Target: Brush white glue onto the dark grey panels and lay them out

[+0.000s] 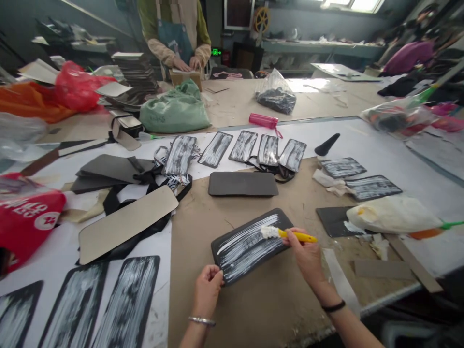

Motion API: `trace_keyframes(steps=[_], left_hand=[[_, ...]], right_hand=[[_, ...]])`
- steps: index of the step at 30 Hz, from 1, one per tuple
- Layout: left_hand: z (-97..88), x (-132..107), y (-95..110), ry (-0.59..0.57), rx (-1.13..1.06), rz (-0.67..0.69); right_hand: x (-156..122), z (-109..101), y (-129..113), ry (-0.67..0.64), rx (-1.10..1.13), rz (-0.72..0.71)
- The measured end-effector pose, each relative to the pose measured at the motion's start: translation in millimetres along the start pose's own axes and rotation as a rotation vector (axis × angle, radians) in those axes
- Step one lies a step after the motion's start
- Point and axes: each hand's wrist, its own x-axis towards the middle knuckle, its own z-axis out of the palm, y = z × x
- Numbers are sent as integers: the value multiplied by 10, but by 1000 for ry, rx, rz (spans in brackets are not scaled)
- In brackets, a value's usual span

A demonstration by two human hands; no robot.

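My right hand is closed around the yellow handle of a brush. Its white, paste-covered bristles touch the upper surface of a dark rectangular panel with rounded corners. White streaks run lengthwise over most of that panel. At the panel's lower left corner, my left hand pinches the edge between thumb and fingers. Just beyond lies a stack of plain dark panels. To the right, a white bag smeared with paste rests partly on another dark panel.
Several streaked panels lie at the lower left, others along the back. A beige panel sits on black straps at left. Across the table are a green bag, a pink bottle and a person in an apron.
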Motion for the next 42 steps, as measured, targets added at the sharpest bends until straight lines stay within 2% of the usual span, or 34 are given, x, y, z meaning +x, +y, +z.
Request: trace_keyframes(steps=[3, 6, 9, 12, 14, 19, 22, 25, 27, 31, 33, 34, 39, 42], left_hand=[[-28, 33, -52, -41, 14, -2], [-49, 51, -78, -68, 21, 26], [-48, 39, -61, -96, 14, 34], [-35, 11, -26, -125, 9, 34], [-33, -6, -16, -124, 14, 53], [-45, -18, -26, -105, 53, 96], [-41, -19, -2, -126, 71, 92], [-25, -23, 49, -132, 78, 64], [-11, -29, 83, -112, 67, 49], [14, -46, 132, -110, 57, 47], [27, -58, 152, -104, 51, 49], [33, -63, 162, -104, 43, 48], [48, -66, 157, -104, 15, 50], [30, -30, 72, -88, 46, 71]], right_hand=[[345, -372, 15, 107, -105, -61], [471, -508, -28, 146, -217, -198], [388, -417, -88, 111, -349, -476], [208, -264, -152, -66, -384, -698], [123, -199, -187, -160, -363, -749], [182, -134, -135, -112, -420, -836], [134, -14, -69, -193, -482, -876], [-148, 183, -118, -348, -359, -851], [-394, 332, -196, -409, -194, -769], [-716, 619, -237, -403, 50, -400], [-724, 713, -171, -397, 108, -219], [-694, 735, -133, -393, 117, -174], [-531, 684, -104, -274, 26, -244], [-597, 733, -159, -286, 100, -162]])
